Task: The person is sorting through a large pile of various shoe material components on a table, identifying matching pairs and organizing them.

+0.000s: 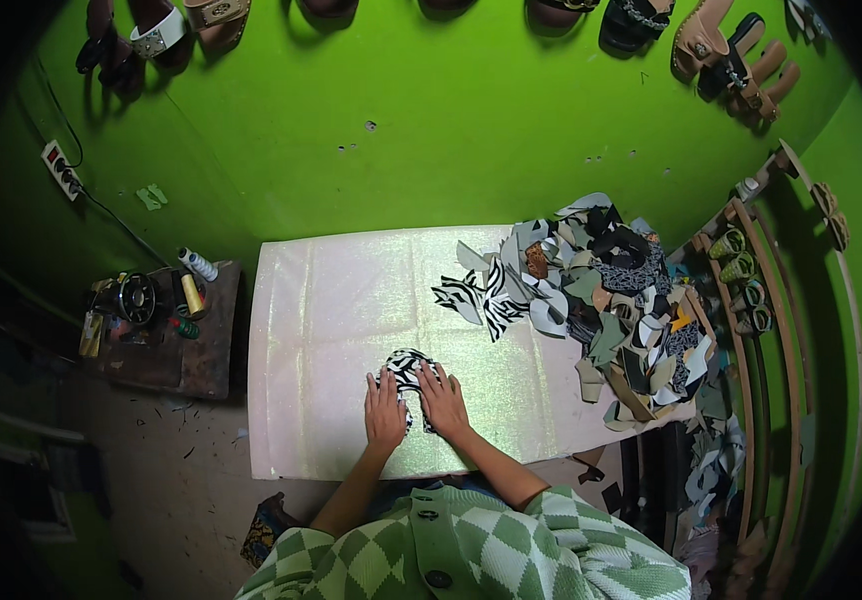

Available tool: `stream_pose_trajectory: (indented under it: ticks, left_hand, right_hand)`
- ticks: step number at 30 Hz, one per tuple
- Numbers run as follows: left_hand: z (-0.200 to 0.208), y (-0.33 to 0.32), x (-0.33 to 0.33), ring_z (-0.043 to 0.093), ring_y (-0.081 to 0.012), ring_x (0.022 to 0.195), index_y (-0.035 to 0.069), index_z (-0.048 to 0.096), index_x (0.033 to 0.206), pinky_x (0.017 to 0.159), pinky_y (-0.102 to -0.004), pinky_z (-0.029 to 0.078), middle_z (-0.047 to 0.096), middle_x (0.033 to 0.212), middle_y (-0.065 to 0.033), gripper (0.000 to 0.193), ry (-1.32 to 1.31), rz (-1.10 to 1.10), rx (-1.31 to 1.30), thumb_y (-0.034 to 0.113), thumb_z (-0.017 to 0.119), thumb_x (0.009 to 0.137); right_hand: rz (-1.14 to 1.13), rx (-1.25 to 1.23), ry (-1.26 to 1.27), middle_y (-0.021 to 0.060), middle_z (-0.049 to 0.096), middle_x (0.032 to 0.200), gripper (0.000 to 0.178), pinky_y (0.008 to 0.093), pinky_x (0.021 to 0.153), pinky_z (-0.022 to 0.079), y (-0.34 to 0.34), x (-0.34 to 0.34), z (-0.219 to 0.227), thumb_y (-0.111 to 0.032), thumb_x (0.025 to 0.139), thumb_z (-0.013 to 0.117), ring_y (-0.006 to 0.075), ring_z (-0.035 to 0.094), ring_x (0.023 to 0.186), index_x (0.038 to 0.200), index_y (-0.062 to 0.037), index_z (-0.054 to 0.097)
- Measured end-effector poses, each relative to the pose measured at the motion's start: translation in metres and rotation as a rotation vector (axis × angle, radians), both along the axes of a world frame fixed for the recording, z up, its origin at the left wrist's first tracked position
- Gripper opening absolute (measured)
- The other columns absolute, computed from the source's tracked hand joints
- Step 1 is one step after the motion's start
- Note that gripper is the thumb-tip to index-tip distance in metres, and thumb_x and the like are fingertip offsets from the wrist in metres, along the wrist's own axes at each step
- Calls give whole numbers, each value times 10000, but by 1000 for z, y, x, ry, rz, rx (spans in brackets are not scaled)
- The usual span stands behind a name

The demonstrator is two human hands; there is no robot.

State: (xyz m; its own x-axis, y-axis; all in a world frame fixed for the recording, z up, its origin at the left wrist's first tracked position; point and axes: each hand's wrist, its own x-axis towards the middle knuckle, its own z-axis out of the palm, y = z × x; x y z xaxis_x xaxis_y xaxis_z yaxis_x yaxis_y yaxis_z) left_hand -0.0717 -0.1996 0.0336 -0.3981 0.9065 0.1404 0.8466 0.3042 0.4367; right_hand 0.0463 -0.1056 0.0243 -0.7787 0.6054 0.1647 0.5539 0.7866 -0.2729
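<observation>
A curved, arch-shaped piece of black-and-white zebra-print material (412, 358) lies near the front middle of the table, on a shimmering pale pink sheet (331, 300). My left hand (384, 412) rests flat on its left side, fingers stretched out. On the right side of the same piece, my right hand (443, 402) lies flat too, fingers extended and slightly apart. Both hands hide parts of it; its two lower ends show between and below them. Beyond my hands lie zebra-print offcuts (501, 300), next to a large heap of scraps (611, 290).
At the left, a small dark table (206, 345) bears a black-wheeled device (136, 298) and thread cones (194, 295). A power strip (59, 168) hangs on the green wall. Sandals (701, 40) line the top. A wooden rack (751, 370) with footwear stands right. Scraps spill off the table's right edge.
</observation>
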Motion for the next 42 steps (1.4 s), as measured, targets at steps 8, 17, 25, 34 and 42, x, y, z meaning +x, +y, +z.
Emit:
stream_pose_trajectory:
  ticks: [8,17,25,34,42]
  left_hand:
    - [11,7,4,188,-415,1303,-19,317,1329,1027,-470,223,266,1411,-181,550,-50,69,68,163,471,834]
    - [35,68,44,226,-381,1301,4,419,1241,1040,-469,195,319,1385,-174,458,-146,138,198,115,486,802]
    - [45,126,77,257,-369,1286,-2,456,1171,1027,-460,222,349,1356,-171,389,-172,68,261,65,489,789]
    - [44,193,95,341,-368,1226,-9,429,1174,1020,-427,268,395,1300,-197,448,-202,-34,274,71,542,748]
    - [43,291,111,283,-423,1244,102,383,1275,1022,-452,282,302,1364,-182,777,-57,-239,115,199,756,600]
  right_hand:
    - [85,-285,282,144,374,1342,435,426,954,289,39,21,22,-152,850,446,287,367,1218,1280,-94,422]
    - [-448,135,120,198,412,1253,202,484,929,292,158,135,16,-20,701,529,353,356,1188,892,-28,591]
    - [-391,-87,357,144,562,984,290,410,872,355,225,177,38,10,714,521,293,501,977,994,-27,588]
    - [-400,-141,777,132,580,932,271,297,730,455,293,178,110,44,747,505,258,595,844,1003,-7,578]
    - [-168,-12,-201,158,218,1417,978,539,979,267,312,133,72,-264,516,809,359,210,1303,1351,-270,300]
